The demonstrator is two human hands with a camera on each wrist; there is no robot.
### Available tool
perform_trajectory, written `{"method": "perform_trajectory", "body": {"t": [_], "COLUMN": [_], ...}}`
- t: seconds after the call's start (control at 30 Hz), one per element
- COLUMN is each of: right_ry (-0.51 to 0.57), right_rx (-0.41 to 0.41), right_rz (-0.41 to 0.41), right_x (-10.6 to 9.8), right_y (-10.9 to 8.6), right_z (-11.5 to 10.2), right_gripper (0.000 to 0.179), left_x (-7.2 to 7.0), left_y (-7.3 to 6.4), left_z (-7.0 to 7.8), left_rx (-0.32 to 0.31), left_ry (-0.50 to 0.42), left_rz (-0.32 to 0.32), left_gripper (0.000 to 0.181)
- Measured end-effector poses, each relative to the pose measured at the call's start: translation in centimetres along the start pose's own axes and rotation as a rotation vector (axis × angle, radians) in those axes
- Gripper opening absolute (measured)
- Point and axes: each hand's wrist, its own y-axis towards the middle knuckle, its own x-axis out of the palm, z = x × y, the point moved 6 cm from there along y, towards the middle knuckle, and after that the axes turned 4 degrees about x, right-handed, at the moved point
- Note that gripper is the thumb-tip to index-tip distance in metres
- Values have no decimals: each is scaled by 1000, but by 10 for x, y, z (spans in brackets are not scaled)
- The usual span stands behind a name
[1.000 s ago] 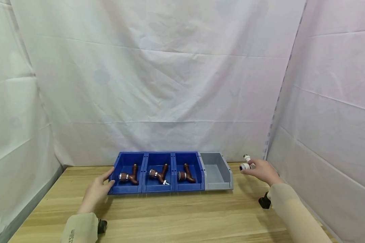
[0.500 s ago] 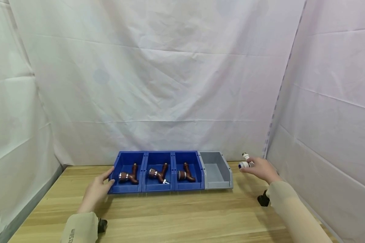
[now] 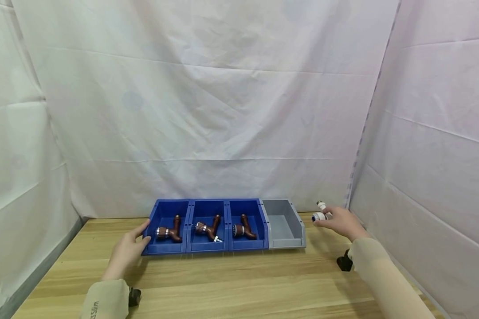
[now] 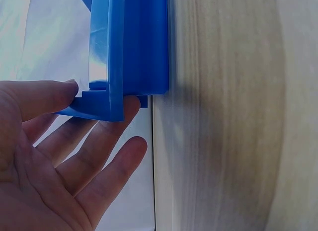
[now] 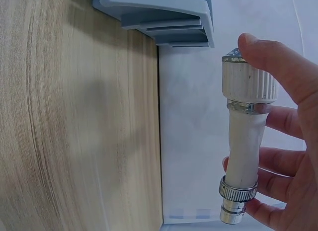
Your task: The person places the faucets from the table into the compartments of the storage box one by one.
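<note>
My left hand (image 3: 127,249) holds the left rim of the leftmost blue storage bin (image 3: 151,249). In the left wrist view the thumb (image 4: 52,98) lies on one side of the rim and fingers behind the other. To the right of the grey storage bin (image 3: 287,243), my right hand (image 3: 344,223) grips a white tap (image 5: 244,146) above the table. That tap has a ribbed white knob, metal rings and a metal spout end. Brown taps lie one in each blue bin: the left tap (image 3: 176,229), the middle tap (image 3: 212,228) and the right tap (image 3: 247,228).
The bins stand side by side in one row near the back of the wooden table (image 3: 223,288). White cloth (image 3: 223,110) hangs close behind them and along both sides. Each wrist wears a black camera, the left camera (image 3: 134,296) and the right camera (image 3: 345,261).
My right hand has drifted slightly left with the white tap, toward the grey bin. The left hand stays on the blue bin's rim, and the bins and brown taps have not moved.
</note>
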Motion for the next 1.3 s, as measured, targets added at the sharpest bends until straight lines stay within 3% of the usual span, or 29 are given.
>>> {"method": "perform_trajectory", "body": {"t": [0.8,1.07,1.3], "right_ry": [42,23,-2], "right_rx": [21,14,-4], "right_rz": [-42,-42,-13], "right_x": [3,7,4], "right_y": [10,8,10], "right_z": [-9,-16,-19], "right_gripper": [72,65,61], "left_x": [-1,2,3], "left_y": [5,-5,-2], "left_z": [2,-1,-1], "left_rx": [16,-45,-44], "left_ry": [-29,-114,-91], "left_rz": [2,-8,-9], "left_gripper": [57,56,56]}}
